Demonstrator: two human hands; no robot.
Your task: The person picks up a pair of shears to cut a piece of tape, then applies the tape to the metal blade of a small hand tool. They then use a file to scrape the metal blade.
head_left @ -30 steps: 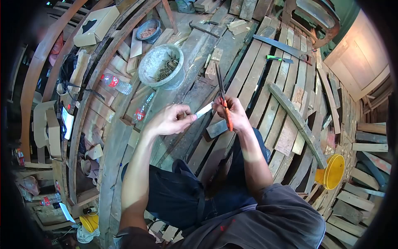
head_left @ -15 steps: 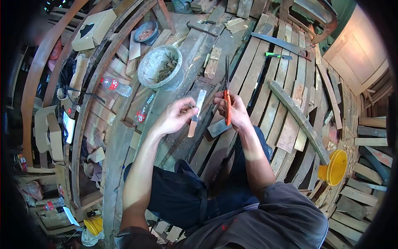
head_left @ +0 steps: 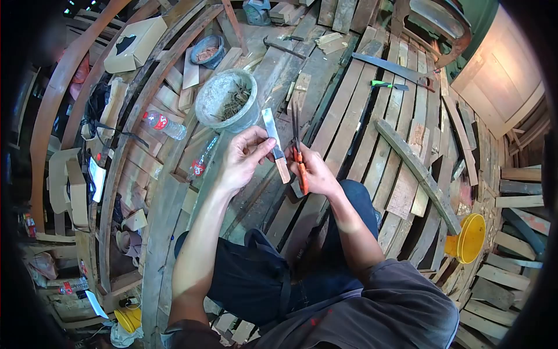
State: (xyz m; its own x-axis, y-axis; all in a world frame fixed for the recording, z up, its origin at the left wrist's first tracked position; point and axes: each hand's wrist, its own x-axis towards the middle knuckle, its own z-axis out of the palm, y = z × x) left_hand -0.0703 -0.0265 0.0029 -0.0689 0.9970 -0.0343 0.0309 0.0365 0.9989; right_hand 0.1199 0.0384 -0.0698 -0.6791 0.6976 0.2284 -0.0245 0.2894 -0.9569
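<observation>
My left hand (head_left: 243, 158) pinches a short flat strip (head_left: 271, 133) that is silvery on its upper part and wood-brown at its lower end. Close beside it on the right, my right hand (head_left: 318, 171) is wrapped round the orange handles of a pair of scissors-like shears (head_left: 302, 174), whose long dark blades point up. The strip's lower end lies next to the orange handles; whether they touch I cannot tell. Beyond my hands stands a grey bucket (head_left: 204, 99) with dry brown scraps inside.
A handsaw (head_left: 389, 67) and a green-handled tool (head_left: 388, 85) lie on the slatted planks. A long wooden beam (head_left: 417, 171) crosses them at the right, near a yellow bucket (head_left: 472, 237). Plastic bottles (head_left: 164, 124), a small blue bucket (head_left: 216, 57) and a cardboard box (head_left: 142, 49) are at the left.
My right hand has moved left and down with the shears, closer to my left hand. The strip has tilted, its top now leaning left.
</observation>
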